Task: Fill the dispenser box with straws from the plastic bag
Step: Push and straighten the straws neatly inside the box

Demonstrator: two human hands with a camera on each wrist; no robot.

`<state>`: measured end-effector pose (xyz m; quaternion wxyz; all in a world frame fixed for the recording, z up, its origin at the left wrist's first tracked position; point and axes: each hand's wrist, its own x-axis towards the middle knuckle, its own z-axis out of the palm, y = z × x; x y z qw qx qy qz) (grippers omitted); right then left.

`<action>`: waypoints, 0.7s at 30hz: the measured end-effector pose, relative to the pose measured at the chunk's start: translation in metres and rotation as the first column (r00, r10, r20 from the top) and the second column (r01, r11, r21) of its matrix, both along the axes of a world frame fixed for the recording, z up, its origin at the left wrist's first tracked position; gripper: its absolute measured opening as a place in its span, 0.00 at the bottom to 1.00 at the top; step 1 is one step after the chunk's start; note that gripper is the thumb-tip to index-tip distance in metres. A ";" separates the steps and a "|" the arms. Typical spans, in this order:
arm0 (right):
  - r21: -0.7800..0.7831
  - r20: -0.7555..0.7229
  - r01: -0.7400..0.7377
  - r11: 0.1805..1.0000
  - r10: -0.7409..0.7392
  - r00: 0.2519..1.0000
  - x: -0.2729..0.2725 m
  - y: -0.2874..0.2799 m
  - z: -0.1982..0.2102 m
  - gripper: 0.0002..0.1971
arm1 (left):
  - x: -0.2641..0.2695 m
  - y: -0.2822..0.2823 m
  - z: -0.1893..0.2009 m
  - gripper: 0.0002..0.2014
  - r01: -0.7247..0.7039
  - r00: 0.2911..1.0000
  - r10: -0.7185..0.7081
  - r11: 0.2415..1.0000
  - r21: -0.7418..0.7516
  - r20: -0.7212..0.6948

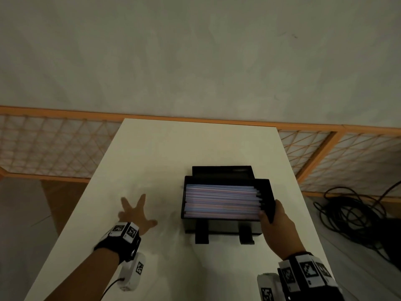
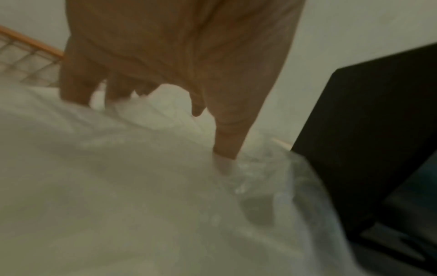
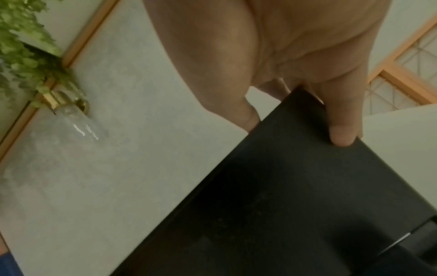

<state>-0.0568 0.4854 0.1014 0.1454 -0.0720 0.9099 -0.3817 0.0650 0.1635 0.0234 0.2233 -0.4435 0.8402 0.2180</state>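
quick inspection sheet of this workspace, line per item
surface: white table, mostly bare at the far end
job's things: black dispenser box, open on top and packed with straws lying lengthwise; clear plastic bag lies crumpled on the table left of the box
clutter: nothing seen
grippers: left hand spread, fingers pressing the bag; right hand grips the box's right wall, thumb inside, fingers outside
cables: black cables coiled on the floor to the right; a thin lead runs from the left wrist camera
surroundings: pale wall, orange-framed lattice panels, a green plant in a glass vase
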 end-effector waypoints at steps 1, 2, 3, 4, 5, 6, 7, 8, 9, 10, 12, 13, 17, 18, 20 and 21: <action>0.005 0.017 -0.005 1.000 0.005 1.000 0.003 -0.002 0.002 0.06 | 0.005 -0.003 -0.006 0.45 -0.005 1.000 0.006 0.998 0.055 -0.020; 0.005 0.029 -0.013 1.000 0.013 0.999 0.005 -0.002 0.004 0.06 | 0.008 -0.006 -0.008 0.39 -0.006 0.998 0.011 0.997 0.075 -0.063; 0.001 0.053 -0.015 1.000 0.014 0.999 0.004 -0.002 0.007 0.07 | 0.011 -0.009 -0.009 0.33 -0.014 0.990 0.023 0.998 0.068 -0.140; 0.005 0.070 0.000 1.000 0.000 0.998 0.000 0.000 0.009 0.12 | 0.012 -0.012 -0.008 0.28 -0.030 0.974 0.038 0.999 0.036 -0.225; 0.012 0.076 0.041 0.999 -0.042 0.996 -0.007 0.001 0.012 0.20 | 0.012 -0.015 -0.007 0.25 -0.049 0.944 0.047 0.999 0.001 -0.328; 0.007 0.068 0.096 0.995 -0.097 0.993 -0.017 0.004 0.017 0.25 | 0.010 -0.017 0.001 0.22 -0.067 0.902 0.049 0.997 -0.027 -0.428; -0.025 0.056 0.137 0.990 -0.135 0.989 -0.032 0.008 0.019 0.26 | 0.008 -0.017 0.009 0.20 -0.082 0.858 0.045 0.995 -0.050 -0.511; -0.027 0.049 0.146 0.989 -0.144 0.988 -0.050 0.011 0.019 0.25 | 0.004 -0.014 0.019 0.18 -0.092 0.824 0.050 0.995 -0.046 -0.565; -0.016 0.057 0.107 0.994 -0.106 0.993 -0.068 0.016 0.014 0.25 | 0.000 -0.010 0.029 0.15 -0.087 0.793 0.060 0.996 -0.015 -0.607; 0.001 0.073 0.048 0.999 -0.048 0.996 -0.085 0.019 0.006 0.26 | -0.006 -0.004 0.037 0.13 -0.085 0.769 0.094 0.995 0.045 -0.633; 0.078 0.184 -0.032 0.996 0.017 0.983 -0.110 0.020 -0.014 0.21 | -0.019 0.012 0.051 0.15 -0.069 0.748 0.194 0.974 0.217 -0.634; 0.103 0.238 -0.057 0.993 0.031 0.971 -0.120 0.019 -0.026 0.17 | -0.027 0.019 0.054 0.26 -0.035 0.750 0.208 0.960 0.276 -0.628; 0.003 0.415 -0.092 0.996 0.082 0.906 -0.137 -0.002 -0.053 0.14 | -0.047 0.040 0.051 0.44 0.078 0.845 0.104 0.946 0.314 -0.525; -0.067 0.454 -0.026 0.997 0.054 0.890 -0.138 -0.008 -0.056 0.12 | -0.049 0.041 0.046 0.43 0.110 0.862 0.058 0.949 0.297 -0.504; -0.070 0.502 0.043 0.997 -0.002 0.865 -0.132 -0.020 -0.052 0.07 | -0.048 0.036 0.031 0.41 0.156 0.858 0.005 0.950 0.270 -0.513; -0.077 0.543 0.082 0.994 -0.027 0.839 -0.128 -0.024 -0.048 0.06 | -0.047 0.033 0.021 0.39 0.153 0.850 0.012 0.951 0.270 -0.527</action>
